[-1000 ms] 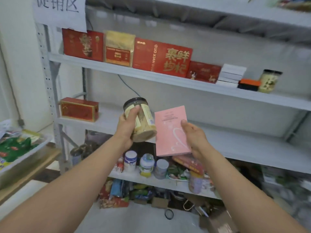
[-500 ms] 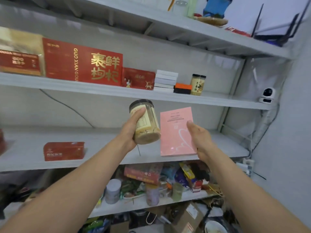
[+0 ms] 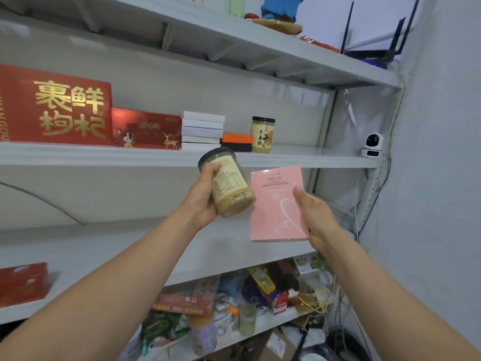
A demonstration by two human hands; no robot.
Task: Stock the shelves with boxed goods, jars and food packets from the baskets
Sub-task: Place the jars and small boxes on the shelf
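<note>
My left hand (image 3: pixel 201 198) grips a clear jar (image 3: pixel 230 190) of beige powder with a dark lid, tilted with the lid toward the shelves. Beside it my right hand (image 3: pixel 313 217) holds a flat pink box (image 3: pixel 276 201) by its right edge, upright. Both are raised in front of the white shelf unit, just below the upper shelf (image 3: pixel 299 158). On that shelf stand a matching powder jar (image 3: pixel 263 134), an orange and black box (image 3: pixel 236 142), a stack of white boxes (image 3: pixel 202 130), a small red box (image 3: pixel 145 128) and a large red box (image 3: pixel 56 108).
The middle shelf (image 3: pixel 130 246) carries a red box (image 3: pixel 23 282) at the far left. Below, a lower shelf (image 3: pixel 260 329) is crowded with packets, tubs and jars. A small white camera (image 3: pixel 371 144) sits at the right wall, with cables hanging beneath. The top shelf (image 3: pixel 286 45) holds assorted items.
The view has swung right and up along the shelves. Both hands have kept their hold on the jar and the pink box and now sit closer to the upper shelf's right part.
</note>
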